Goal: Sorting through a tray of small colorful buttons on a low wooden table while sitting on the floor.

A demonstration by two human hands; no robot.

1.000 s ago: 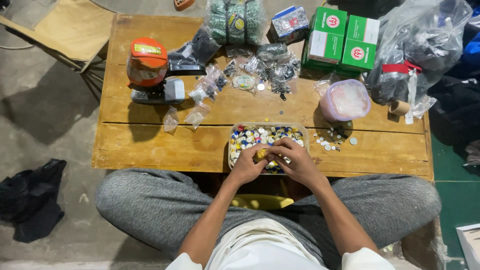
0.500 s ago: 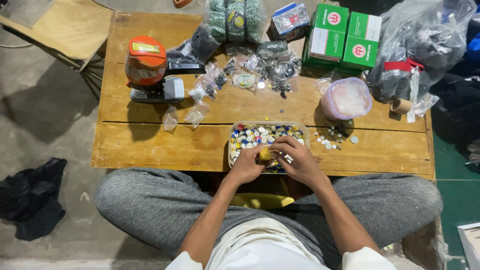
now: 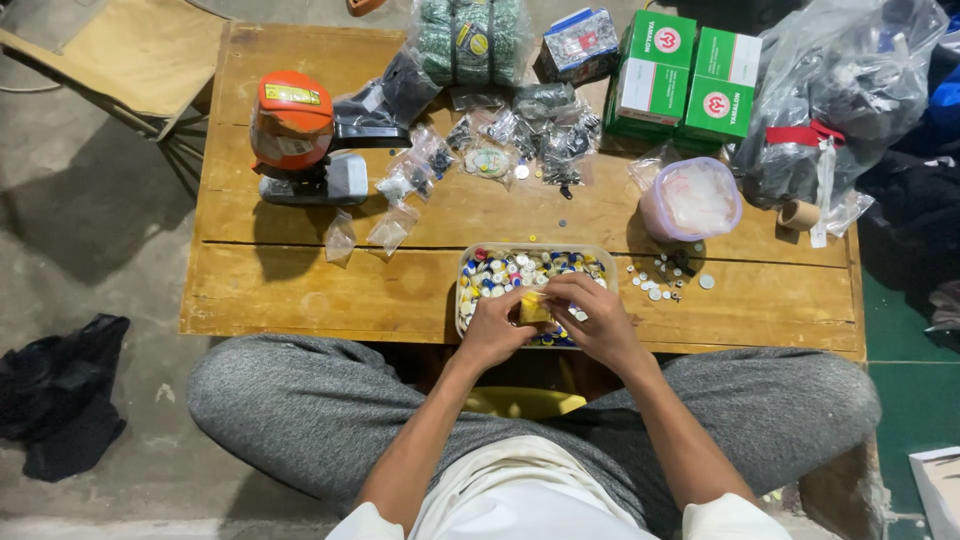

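I sit cross-legged in grey trousers, my knees tucked under the near edge of the low wooden table (image 3: 300, 290). My left hand (image 3: 492, 330) and right hand (image 3: 600, 322) meet over the near part of a shallow tray (image 3: 462, 290) full of small buttons in white, blue, red and yellow. Between my fingertips I pinch one small yellow piece (image 3: 534, 308); both hands close narrowly on it from either side, just above the buttons and over the tray's near half. What exactly the piece is I cannot tell, as my fingers cover most of it.

Just right of the tray lies a loose scatter of white buttons (image 3: 665, 280), too small to count. Behind them stands one round pink tub (image 3: 691, 198) with a cloudy lid, and one small cardboard tape ring (image 3: 798, 214) further right. To the left, well apart from my hands, stands one orange-topped machine (image 3: 295, 135) on a grey base, with two small clear bags (image 3: 365, 233) lying just in front of it. Mid-table is a heap of little clear packets (image 3: 530, 135). At the far edge stand two green boxes (image 3: 690, 75), one green bundle (image 3: 470, 40) and one big plastic sack (image 3: 840, 90).
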